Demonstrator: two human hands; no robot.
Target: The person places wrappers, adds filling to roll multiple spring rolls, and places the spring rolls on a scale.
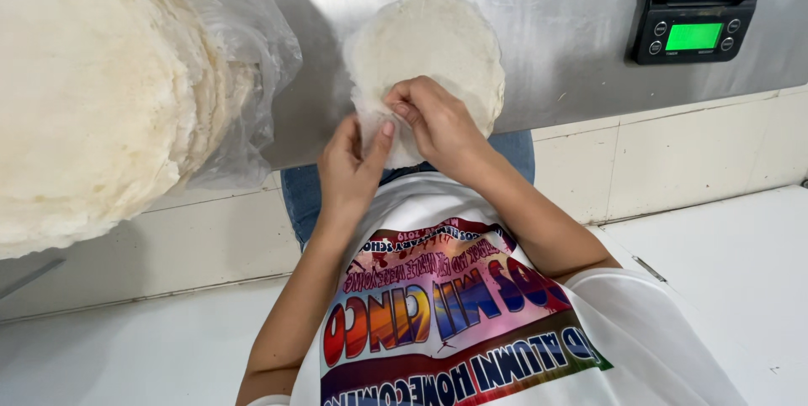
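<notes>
A small stack of thin round white wrappers (pixel 433 48) lies on the steel counter (pixel 572 36), overhanging its near edge. My left hand (pixel 352 162) pinches the near edge of the top sheet between thumb and fingers. My right hand (pixel 431 118) grips the same edge just to the right, fingers curled, the two hands almost touching. The sheet's corner looks lifted from the stack between them.
A tall pile of the same round wrappers (pixel 84 95) sits at the left in a clear plastic bag (pixel 252 53). A black digital scale with a green display (pixel 694 19) stands at the back right. The counter front is tiled; a white floor lies below.
</notes>
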